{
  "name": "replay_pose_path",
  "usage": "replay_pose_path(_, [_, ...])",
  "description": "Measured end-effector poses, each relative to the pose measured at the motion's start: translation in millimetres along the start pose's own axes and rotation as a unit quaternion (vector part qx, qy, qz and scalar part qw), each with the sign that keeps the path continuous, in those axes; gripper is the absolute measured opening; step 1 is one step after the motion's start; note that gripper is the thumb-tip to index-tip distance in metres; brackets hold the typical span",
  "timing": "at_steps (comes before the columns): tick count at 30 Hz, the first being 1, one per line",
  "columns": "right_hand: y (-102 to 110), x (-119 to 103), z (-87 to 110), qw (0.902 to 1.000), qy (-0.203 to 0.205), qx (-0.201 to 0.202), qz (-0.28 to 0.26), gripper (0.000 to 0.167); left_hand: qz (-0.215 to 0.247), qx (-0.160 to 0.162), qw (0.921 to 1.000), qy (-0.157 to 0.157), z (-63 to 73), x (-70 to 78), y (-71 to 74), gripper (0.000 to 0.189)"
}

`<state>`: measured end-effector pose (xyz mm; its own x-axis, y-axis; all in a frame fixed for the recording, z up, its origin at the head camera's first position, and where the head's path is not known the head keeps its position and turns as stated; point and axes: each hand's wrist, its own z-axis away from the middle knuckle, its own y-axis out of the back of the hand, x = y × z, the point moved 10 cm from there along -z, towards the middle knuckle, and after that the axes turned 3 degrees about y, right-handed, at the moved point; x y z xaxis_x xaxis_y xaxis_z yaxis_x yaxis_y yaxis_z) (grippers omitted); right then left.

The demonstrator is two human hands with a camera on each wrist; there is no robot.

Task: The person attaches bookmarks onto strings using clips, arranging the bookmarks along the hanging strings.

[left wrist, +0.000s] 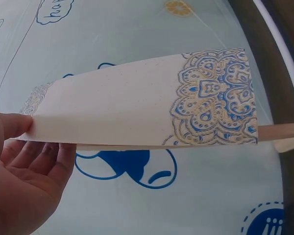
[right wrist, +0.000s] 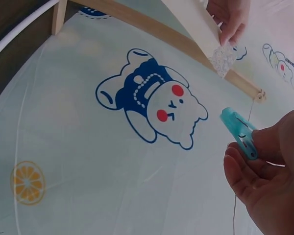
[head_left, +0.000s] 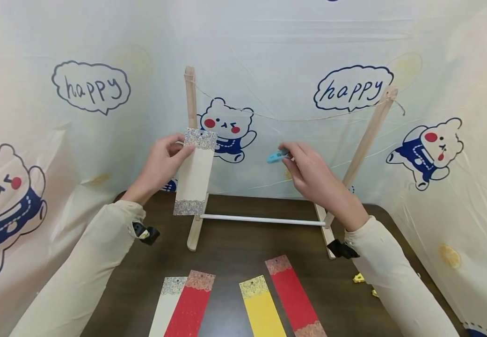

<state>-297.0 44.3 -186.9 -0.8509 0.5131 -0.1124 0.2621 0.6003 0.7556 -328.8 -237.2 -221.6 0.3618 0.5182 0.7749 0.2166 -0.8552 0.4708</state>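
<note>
My left hand (head_left: 165,157) pinches the upper left edge of a cream paper bookmark (head_left: 194,175), thumb in front and fingers behind. Blue lacy pattern bands its two ends, and it hangs in front of the left post (head_left: 190,98) of a wooden stand. In the left wrist view the bookmark (left wrist: 117,107) stretches away from the thumb. My right hand (head_left: 312,173) pinches a light blue clothespin (head_left: 278,156) between thumb and fingers, below the sagging string (head_left: 294,120). The right wrist view shows the clothespin (right wrist: 237,132) pointing away from the fingertips.
On the dark table (head_left: 226,252) lie a cream bookmark (head_left: 167,304), a red one (head_left: 190,304) overlapping it, a yellow one (head_left: 264,309) and another red one (head_left: 295,299). Yellow clothespins (head_left: 359,278) lie by the right sleeve. A white rod (head_left: 264,219) joins the stand's feet.
</note>
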Motion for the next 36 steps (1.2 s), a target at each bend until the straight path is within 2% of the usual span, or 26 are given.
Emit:
replay_pose_path(6, [7.8,-7.6,-17.5,0.9998,0.013,0.017,0.002,0.019,-0.011,0.006,0.9999,-0.007,-7.9,10.2,4.7,0.03])
replay_pose_path(13, [20.4,-13.6,-34.2,0.9991,0.017,0.038,-0.002,0.02,-0.01,0.036,0.9991,-0.019,-20.9,28.0,19.1,0.029])
replay_pose_path(17, [25.1,-13.1,-39.4,0.9985,0.008,0.053,-0.005,0.022,-0.014,0.036,0.999,-0.022,-25.4,35.8,23.9,0.03])
replay_pose_path(21, [30.7,-17.8,-48.9,0.9971,0.019,0.074,-0.001,0.024,-0.013,0.033,0.9992,-0.019,-29.6,39.6,27.4,0.032])
replay_pose_path(29, [39.0,-23.8,-92.6,0.9969,0.014,0.077,-0.009,0.022,-0.02,0.03,0.9991,-0.021,-39.6,47.5,33.2,0.035])
replay_pose_path(36, [29.2,-26.5,-135.3,0.9968,0.0,0.048,-0.064,0.019,-0.008,0.015,0.9998,-0.005,-45.4,49.3,34.7,0.038])
